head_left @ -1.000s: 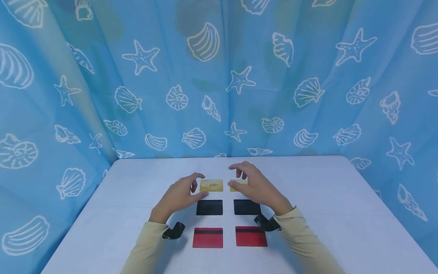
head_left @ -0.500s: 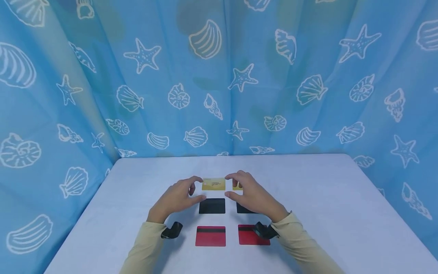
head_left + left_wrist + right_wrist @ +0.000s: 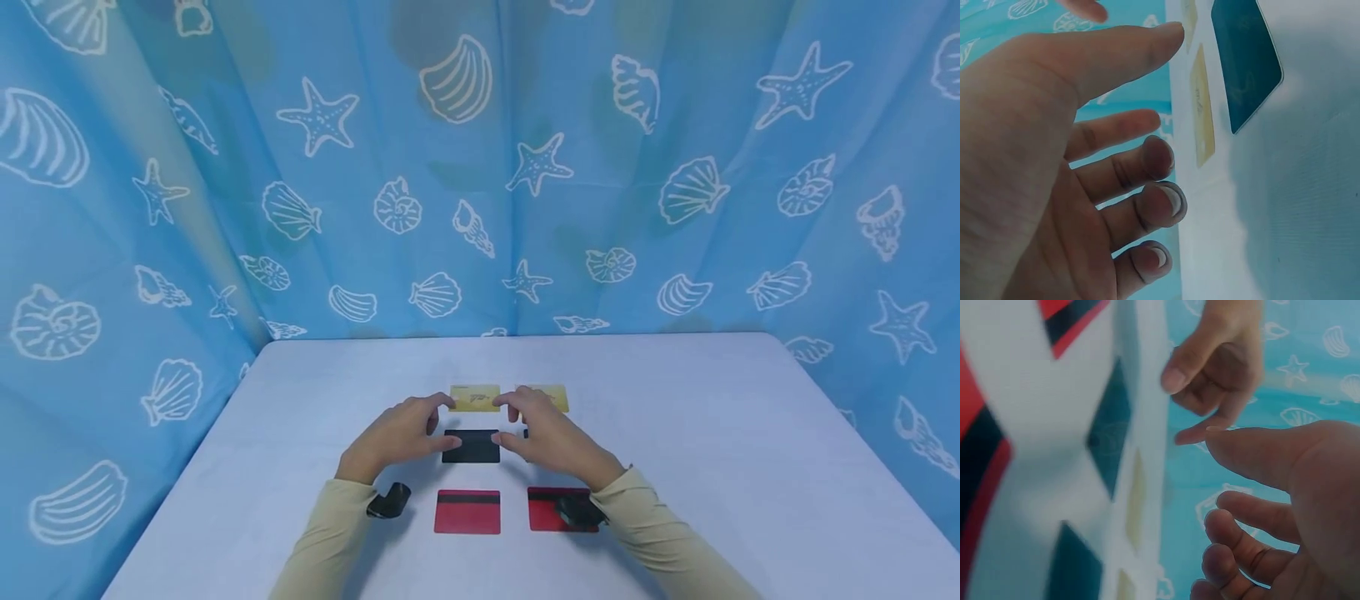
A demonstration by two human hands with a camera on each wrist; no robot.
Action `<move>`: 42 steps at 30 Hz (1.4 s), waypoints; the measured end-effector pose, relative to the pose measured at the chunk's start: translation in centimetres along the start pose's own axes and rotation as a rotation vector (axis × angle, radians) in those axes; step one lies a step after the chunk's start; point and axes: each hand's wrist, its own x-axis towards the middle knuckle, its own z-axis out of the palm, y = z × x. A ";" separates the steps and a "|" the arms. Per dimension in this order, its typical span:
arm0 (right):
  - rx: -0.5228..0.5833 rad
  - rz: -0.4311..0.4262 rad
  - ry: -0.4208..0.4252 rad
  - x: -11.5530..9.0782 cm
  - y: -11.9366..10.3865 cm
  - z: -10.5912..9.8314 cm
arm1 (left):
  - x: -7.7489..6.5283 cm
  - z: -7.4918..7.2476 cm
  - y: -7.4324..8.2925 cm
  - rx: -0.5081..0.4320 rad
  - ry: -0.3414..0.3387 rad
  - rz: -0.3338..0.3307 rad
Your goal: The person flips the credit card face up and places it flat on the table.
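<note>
My left hand [image 3: 401, 433] hovers over the table at the left of the card rows, thumb and fingers apart with nothing between them. Opposite it, my right hand [image 3: 553, 435] hangs palm inward, fingers loosely bent and holding nothing. Between the fingertips of both hands, in the head view, lie a yellow card [image 3: 474, 402] and, nearer, a black card [image 3: 471, 451]. A second yellow card [image 3: 557, 395] shows partly behind the right hand. The second black card [image 3: 1075, 565] is mostly hidden by that hand in the head view but shows in the right wrist view.
Two red cards with a dark stripe, a left one [image 3: 467, 518] and a right one [image 3: 543, 515], form the nearest row. The right wrist's black camera overlaps the right one. A white table [image 3: 675, 400] carries everything. A blue shell-print curtain [image 3: 465, 167] hangs behind.
Both hands have moved from around the yellow row toward the black row, the right one more clearly. The right yellow card shows more now, the right black card less. The head view has shifted slightly.
</note>
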 end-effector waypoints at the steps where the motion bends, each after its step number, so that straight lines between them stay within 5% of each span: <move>1: -0.006 0.004 -0.004 0.0 0.1 0.1 | 0.1 0.1 -0.1 0.004 -0.004 -0.002; 13: -0.060 0.071 -0.040 0.3 1.1 1.7 | 0.0 0.2 -0.3 0.016 -0.047 -0.049; 42: -0.140 0.071 -0.097 0.9 1.7 3.0 | 0.0 0.7 -0.7 0.066 -0.109 -0.102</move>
